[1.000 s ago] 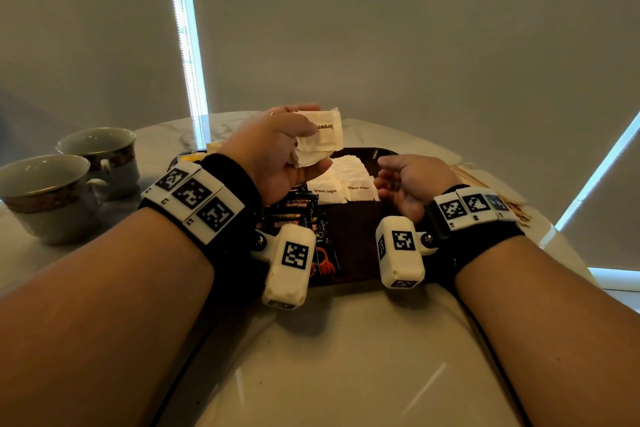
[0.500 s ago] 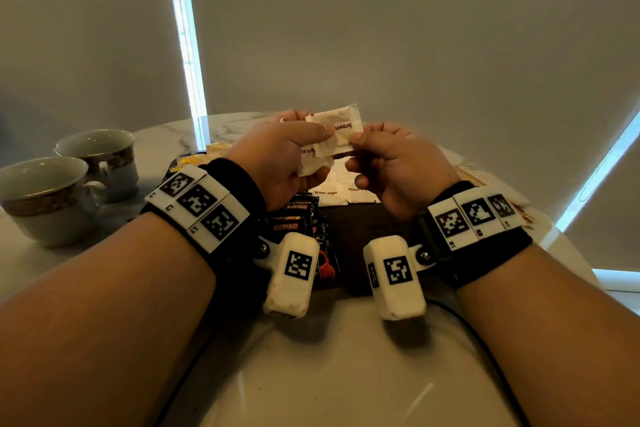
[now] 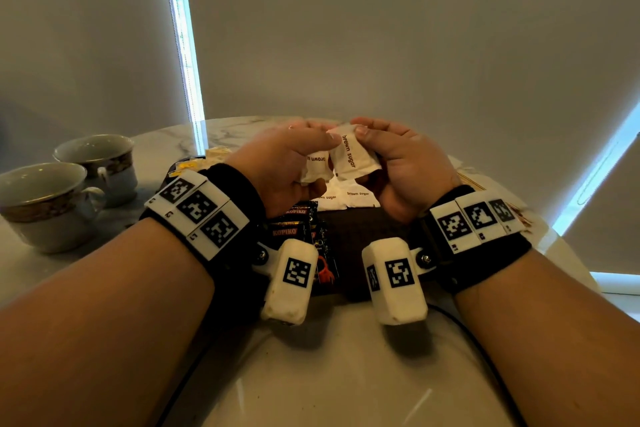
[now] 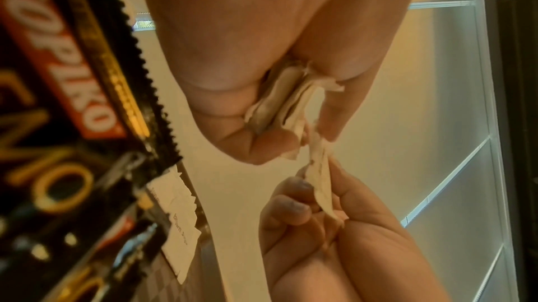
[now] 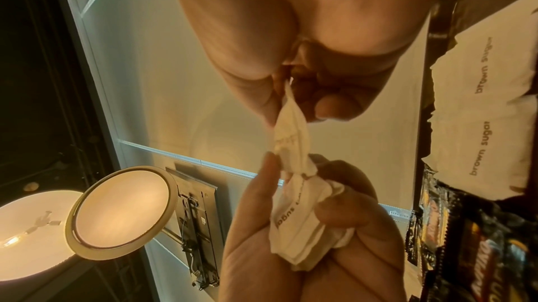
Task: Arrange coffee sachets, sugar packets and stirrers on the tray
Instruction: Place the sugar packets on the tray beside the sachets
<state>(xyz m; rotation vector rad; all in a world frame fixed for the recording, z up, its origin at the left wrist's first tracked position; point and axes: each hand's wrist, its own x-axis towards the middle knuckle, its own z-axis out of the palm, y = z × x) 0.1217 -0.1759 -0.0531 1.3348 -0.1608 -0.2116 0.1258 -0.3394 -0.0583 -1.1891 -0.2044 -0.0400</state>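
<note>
A sugar packet [image 3: 352, 157] is pinched in the right hand [image 3: 401, 163], above the tray [image 3: 360, 229]; the left hand [image 3: 287, 163] grips the remaining bunch [image 3: 316, 168]. Best peel it off slowly, then lay it flat beside the packets on the tray [image 3: 356, 198], away from the coffee sachets [image 3: 294, 225].

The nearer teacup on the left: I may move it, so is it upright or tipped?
Upright. The white gold-banded teacup stands on the marble table with its rim level and mouth facing up.
</note>
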